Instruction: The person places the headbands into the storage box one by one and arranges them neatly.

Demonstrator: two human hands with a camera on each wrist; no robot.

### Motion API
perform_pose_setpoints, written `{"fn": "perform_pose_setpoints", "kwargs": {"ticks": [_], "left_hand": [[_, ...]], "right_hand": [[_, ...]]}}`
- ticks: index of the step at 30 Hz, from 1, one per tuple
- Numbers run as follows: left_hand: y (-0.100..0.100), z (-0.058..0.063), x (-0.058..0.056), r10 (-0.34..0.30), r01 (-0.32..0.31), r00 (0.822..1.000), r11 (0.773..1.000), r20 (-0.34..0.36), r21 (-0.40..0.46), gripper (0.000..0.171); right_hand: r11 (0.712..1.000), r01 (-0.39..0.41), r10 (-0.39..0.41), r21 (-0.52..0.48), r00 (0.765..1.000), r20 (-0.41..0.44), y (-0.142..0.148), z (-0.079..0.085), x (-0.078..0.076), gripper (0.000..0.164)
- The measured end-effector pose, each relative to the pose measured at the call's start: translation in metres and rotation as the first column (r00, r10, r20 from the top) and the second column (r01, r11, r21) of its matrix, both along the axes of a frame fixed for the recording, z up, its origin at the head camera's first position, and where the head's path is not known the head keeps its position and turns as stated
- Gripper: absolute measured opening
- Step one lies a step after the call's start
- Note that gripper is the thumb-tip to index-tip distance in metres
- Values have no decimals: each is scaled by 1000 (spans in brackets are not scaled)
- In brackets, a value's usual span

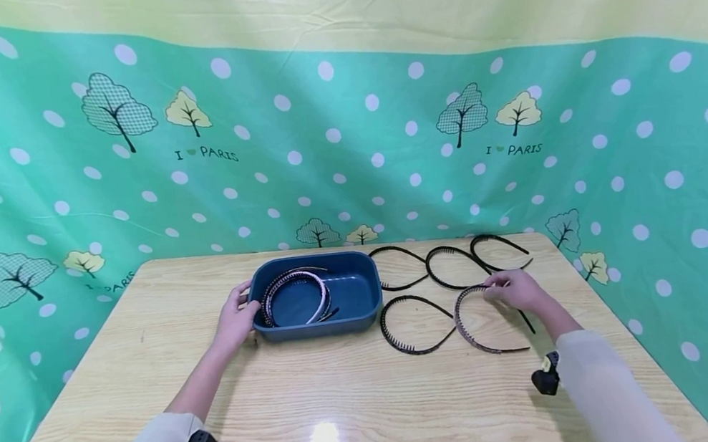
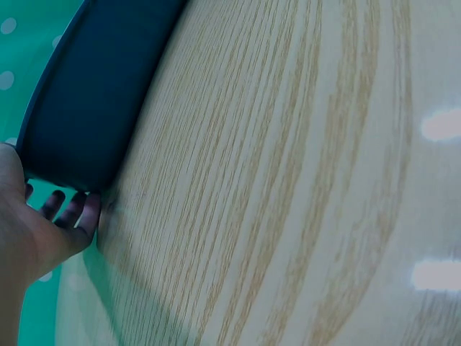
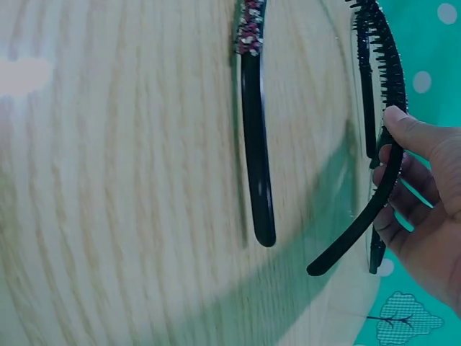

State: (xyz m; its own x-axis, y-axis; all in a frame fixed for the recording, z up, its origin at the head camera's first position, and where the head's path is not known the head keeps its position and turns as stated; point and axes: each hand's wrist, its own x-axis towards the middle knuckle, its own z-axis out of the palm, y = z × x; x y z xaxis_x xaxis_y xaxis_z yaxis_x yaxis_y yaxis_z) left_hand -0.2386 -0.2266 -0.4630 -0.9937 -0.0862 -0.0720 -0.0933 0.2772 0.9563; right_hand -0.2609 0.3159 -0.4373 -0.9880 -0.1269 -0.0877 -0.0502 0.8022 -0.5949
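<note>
At the back of the table, a blue rectangular box (image 1: 319,330) holds several headbands (image 1: 321,289), a pale pinkish one on top. My left hand (image 1: 236,320) grips the box's left end, thumb at the rim and fingers against the outer wall. To the right of the box, my right hand (image 1: 515,290) pinches a toothed headband (image 3: 258,144) between thumb and fingers along one arm. This headband is black at its ends and glittery further along. Its curved side points left, towards a black headband (image 1: 385,329) on the table.
Behind the right hand lie more black headbands: one beside the box (image 1: 396,248), another in the middle (image 1: 428,268) and a third (image 1: 503,237) at the far right. A green dotted cloth (image 1: 336,172) hangs behind the wooden table (image 1: 345,387).
</note>
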Motion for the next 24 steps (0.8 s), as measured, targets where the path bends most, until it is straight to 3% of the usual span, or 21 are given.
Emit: {"fn": "perform_pose_setpoints", "kwargs": {"ticks": [9, 24], "left_hand": [[1, 0, -1, 6, -7, 1000, 1000, 4, 8, 55], [0, 0, 0, 8, -8, 1000, 1000, -2, -8, 54]], "right_hand": [[1000, -12, 12, -20, 1000, 6, 5, 10, 5, 34], [997, -6, 8, -79, 1000, 25, -2, 26, -4, 38]]}}
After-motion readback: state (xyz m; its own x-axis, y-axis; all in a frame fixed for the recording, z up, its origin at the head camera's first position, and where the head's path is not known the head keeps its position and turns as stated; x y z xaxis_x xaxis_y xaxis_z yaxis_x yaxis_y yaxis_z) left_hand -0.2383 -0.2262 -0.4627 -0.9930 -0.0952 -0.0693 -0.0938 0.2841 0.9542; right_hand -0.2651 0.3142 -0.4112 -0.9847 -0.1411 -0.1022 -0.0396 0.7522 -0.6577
